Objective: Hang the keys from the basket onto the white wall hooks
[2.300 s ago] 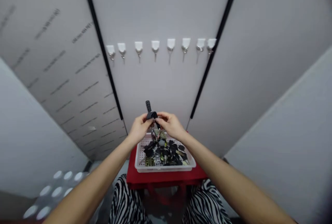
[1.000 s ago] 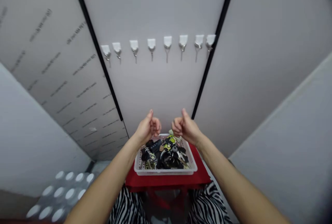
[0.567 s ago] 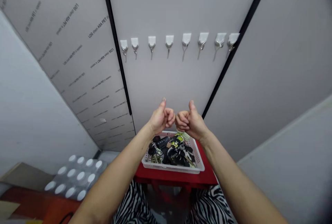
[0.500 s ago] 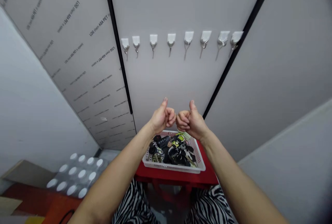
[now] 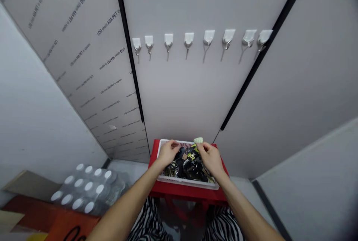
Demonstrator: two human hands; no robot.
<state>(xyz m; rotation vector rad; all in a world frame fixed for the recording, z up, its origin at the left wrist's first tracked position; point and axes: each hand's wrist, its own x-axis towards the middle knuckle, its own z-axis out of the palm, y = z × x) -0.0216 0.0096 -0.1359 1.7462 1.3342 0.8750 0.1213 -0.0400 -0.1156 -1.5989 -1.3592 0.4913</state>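
Note:
A white plastic basket (image 5: 187, 184) holds a heap of keys and key fobs (image 5: 192, 168), some black, some metal, with yellow-green pieces among them. My right hand (image 5: 211, 157) is at the basket's back right, thumb and fingers pinched on a small pale green patterned piece (image 5: 198, 140) that stands above the rim. Its exact kind is too small to tell. Over the basket's left side is my left hand (image 5: 167, 153), fingers curled together and thumb close to them at the edge of the heap. Whatever may lie between those fingertips is hidden.
The basket stands on a red stool (image 5: 190, 193) between my knees. Several white hooks (image 5: 189, 39) run in a row along the pale wall panel (image 5: 181, 92). To the left are capped bottles (image 5: 88, 186) in a pack and an orange box (image 5: 69, 228).
Both hands have come down from thumbs-up fists above the basket to its contents. My right hand has taken hold of the pale green piece. The view has shifted slightly.

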